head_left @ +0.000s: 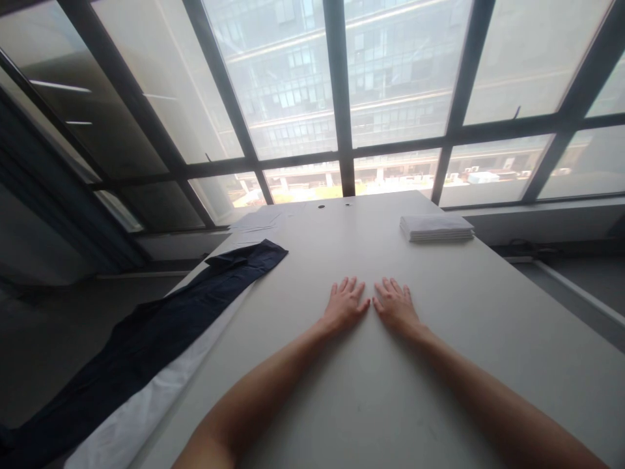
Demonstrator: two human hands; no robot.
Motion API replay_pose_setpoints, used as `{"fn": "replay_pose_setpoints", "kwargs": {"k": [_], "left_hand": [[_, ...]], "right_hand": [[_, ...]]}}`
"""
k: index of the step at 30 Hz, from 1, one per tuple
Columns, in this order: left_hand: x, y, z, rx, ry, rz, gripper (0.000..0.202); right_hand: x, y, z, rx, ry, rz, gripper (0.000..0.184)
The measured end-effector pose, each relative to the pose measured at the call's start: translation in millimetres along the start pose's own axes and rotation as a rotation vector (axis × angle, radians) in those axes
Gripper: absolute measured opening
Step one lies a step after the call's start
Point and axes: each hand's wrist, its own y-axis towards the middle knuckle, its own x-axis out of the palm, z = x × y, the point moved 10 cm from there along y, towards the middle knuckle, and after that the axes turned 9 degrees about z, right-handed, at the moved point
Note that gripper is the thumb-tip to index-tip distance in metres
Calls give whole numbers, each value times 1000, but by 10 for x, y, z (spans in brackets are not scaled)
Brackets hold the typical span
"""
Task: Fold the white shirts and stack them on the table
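My left hand (344, 303) lies palm down on the white table (342, 391), its fingers spread and nothing in it. Close beside it, my right hand (396, 305) rests flat in the same way, with a small gap between the two thumbs. Beyond my right hand, toward the far right, sits a neat stack of folded white cloth (436, 228). Off to the left of my left hand, a dark navy cloth (180, 319) stretches along the table's left side. White fabric (161, 384) shows along its inner edge.
Several white sheets (256, 225) lie at the table's far left corner. Two small dark spots, one a round hole (321, 206), mark the far end. A tall window with dark frames (336, 85) stands behind the table. A dark curtain (53, 182) hangs at the left.
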Motion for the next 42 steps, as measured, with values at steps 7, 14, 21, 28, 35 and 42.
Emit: {"fn": "replay_pose_setpoints", "kwargs": {"k": [7,14,21,28,35,42], "left_hand": [[-2,-5,6,-3,-2,-5,62],[-16,-8,12,5,-10,5,61],[-8,8,-33,-9,-41,13,57],[-221,116,-302,28,-204,133,33],[-669,222,-1213,-197,-121,293,28],[-1294,-280,-2471,-576,113,464,35]], "right_hand": [[-10,-3,-6,-1,-2,-6,53],[-8,-3,-2,-1,-8,5,53],[23,-1,20,-10,-28,-1,53],[43,4,40,-12,-33,0,55],[37,-8,41,-11,-28,-10,55],[80,-3,52,-16,-37,0,54]]}}
